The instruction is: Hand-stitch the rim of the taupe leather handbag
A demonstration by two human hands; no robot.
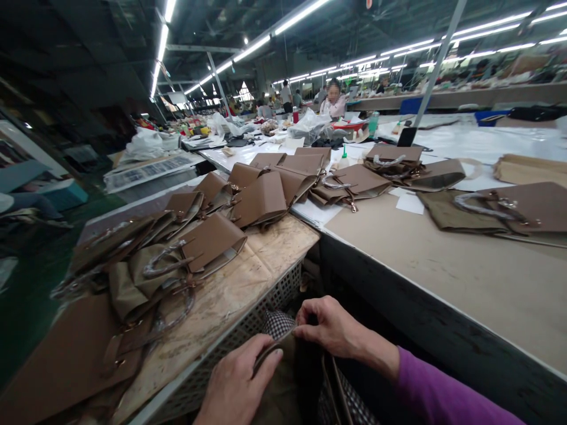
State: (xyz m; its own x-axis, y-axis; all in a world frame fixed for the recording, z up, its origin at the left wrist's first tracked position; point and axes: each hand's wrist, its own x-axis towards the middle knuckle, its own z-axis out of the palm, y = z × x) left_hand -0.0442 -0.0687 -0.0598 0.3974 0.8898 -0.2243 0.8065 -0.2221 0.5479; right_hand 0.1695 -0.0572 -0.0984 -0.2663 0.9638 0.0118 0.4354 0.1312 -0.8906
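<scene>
Low in front of me, an olive-brown handbag [283,383] is held with its fabric edge upward. My left hand [241,375] grips that edge between thumb and fingers. Farther along the same edge, my right hand [325,324] pinches it between thumb and forefinger. Brown straps [332,383] hang below my right hand. Behind the bag shows black-and-white checked cloth [277,321]. The lower part of the bag runs out of view.
Several brown handbags [261,198] with plastic-wrapped handles lie piled on the left table [261,254]. More bags [522,206] rest on the right table [398,248]. A perforated crate [283,289] stands under the left table's edge. A metal pole [438,65] rises behind. A person [334,103] sits farther back.
</scene>
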